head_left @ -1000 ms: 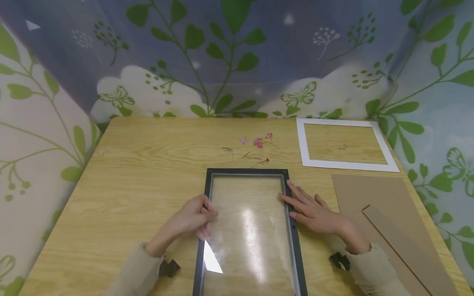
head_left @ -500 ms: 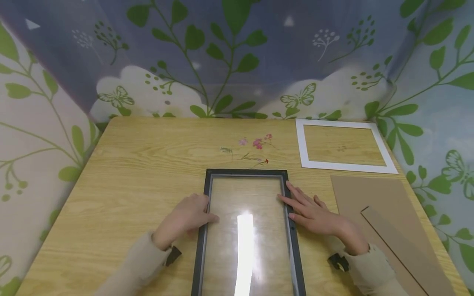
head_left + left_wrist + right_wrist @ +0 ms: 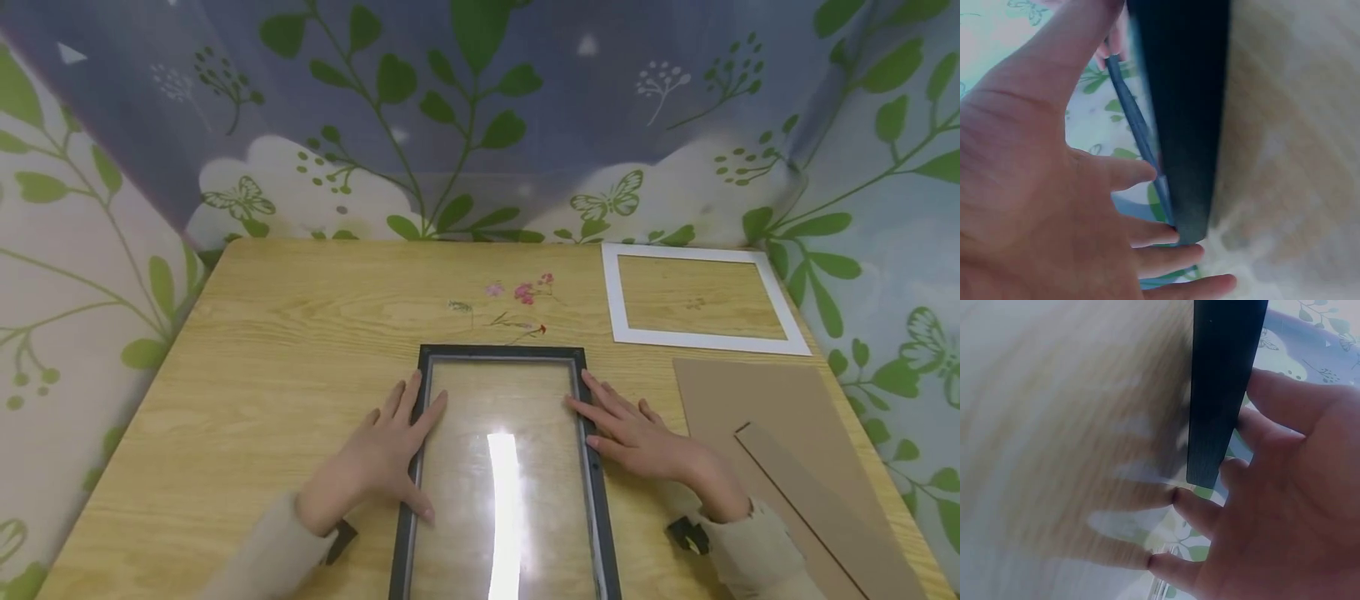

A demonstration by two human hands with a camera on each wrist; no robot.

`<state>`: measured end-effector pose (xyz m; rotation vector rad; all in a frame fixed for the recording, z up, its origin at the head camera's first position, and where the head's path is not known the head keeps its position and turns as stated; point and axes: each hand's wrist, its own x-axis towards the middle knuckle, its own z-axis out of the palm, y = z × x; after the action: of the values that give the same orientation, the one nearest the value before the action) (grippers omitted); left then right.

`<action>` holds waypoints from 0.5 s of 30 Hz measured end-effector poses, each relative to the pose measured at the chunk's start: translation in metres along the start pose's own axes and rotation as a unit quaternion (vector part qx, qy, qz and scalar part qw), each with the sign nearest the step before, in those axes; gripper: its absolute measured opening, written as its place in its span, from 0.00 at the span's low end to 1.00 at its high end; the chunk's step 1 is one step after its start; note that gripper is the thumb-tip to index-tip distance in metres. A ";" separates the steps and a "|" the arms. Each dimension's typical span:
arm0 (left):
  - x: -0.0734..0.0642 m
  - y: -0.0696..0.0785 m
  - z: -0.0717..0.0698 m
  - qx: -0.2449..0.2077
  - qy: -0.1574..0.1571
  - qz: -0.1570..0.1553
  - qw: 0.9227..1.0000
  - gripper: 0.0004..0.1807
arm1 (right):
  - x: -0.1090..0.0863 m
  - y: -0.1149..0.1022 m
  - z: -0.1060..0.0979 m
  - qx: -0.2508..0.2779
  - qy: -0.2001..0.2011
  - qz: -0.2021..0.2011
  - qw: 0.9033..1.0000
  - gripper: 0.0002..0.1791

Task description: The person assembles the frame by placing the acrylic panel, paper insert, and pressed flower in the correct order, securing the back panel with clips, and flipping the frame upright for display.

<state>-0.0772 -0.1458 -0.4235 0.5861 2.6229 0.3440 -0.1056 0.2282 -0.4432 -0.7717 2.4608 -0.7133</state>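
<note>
Nearest me, midway between the left and right edges of the light wood-grain worktop [image 3: 300, 333], lies a black rectangular frame [image 3: 501, 352] with a clear glossy pane. Left hand [image 3: 378, 458]: fingers spread over its left bar. Right hand [image 3: 637, 437]: fingers spread, touching its right bar. Flat brown board [image 3: 720, 400] along right edge. Beyond: small pink and red flowers [image 3: 524, 292]; white rectangular mat [image 3: 705, 340], far right corner.
</note>
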 end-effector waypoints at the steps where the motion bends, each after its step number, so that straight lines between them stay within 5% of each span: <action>1: 0.000 -0.001 0.002 -0.002 -0.001 0.005 1.000 0.79 | 0.000 0.000 0.000 -0.001 0.001 0.000 1.000 0.31; 15: -0.004 -0.004 0.004 -0.028 -0.013 0.016 0.999 0.75 | -0.002 -0.004 -0.002 0.002 0.003 -0.010 1.000 0.29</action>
<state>-0.0736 -0.1503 -0.4267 0.6111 2.5719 0.4148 -0.1038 0.2270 -0.4394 -0.7943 2.4590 -0.7281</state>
